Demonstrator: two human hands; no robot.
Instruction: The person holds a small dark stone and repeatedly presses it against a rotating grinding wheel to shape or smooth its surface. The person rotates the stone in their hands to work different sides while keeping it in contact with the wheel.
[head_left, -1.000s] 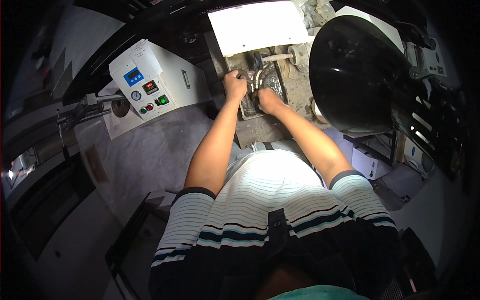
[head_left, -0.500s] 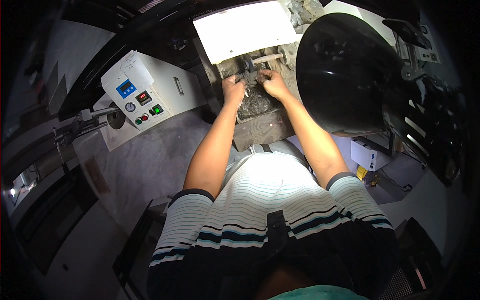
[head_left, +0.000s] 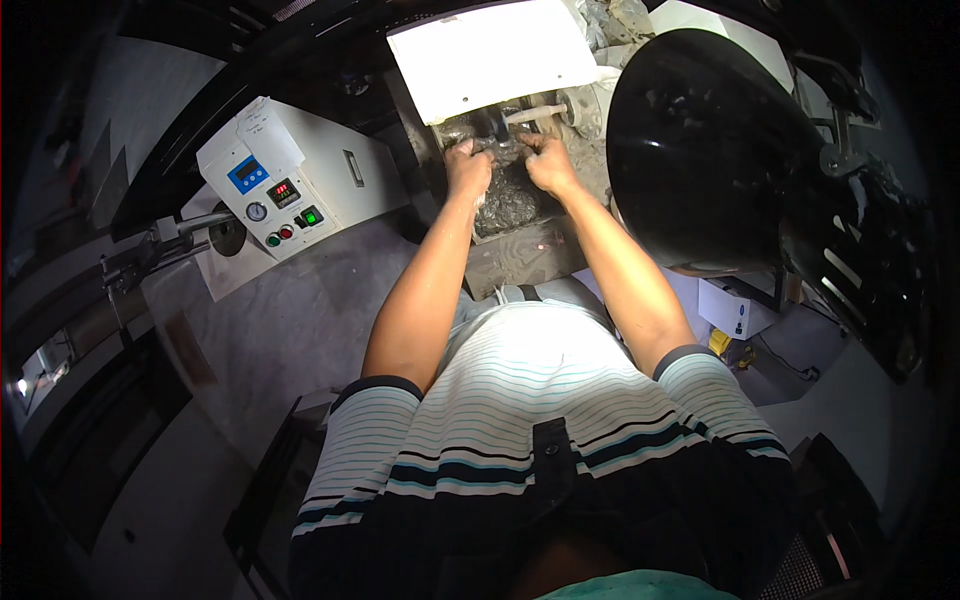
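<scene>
Both hands are close together over a dark work trough lined with crumpled, wet-looking plastic film [head_left: 508, 208]. My left hand [head_left: 468, 172] is at the trough's left side, its fingers curled in and thumb up. Facing it from the right, my right hand [head_left: 547, 164] has its fingers bent and pinched. Something thin and greyish spans between the fingertips; it is too dark to name. Just beyond the right hand, a pale tapered spindle [head_left: 537, 114] points left from a round grey wheel hub [head_left: 582, 112]. A wooden board [head_left: 515, 258] forms the trough's near edge.
A bright white panel [head_left: 490, 55] overhangs the trough's far side. On the left stands a white control box [head_left: 350, 190] with dials and buttons. A large black round shade [head_left: 700, 150] crowds the right arm. Clear plastic bags [head_left: 625, 20] lie behind; a white carton [head_left: 722, 308] sits lower right.
Both hands have turned slightly, with the left thumb and knuckles more raised and the right fingers folded further in. The surroundings have shifted a little in the picture.
</scene>
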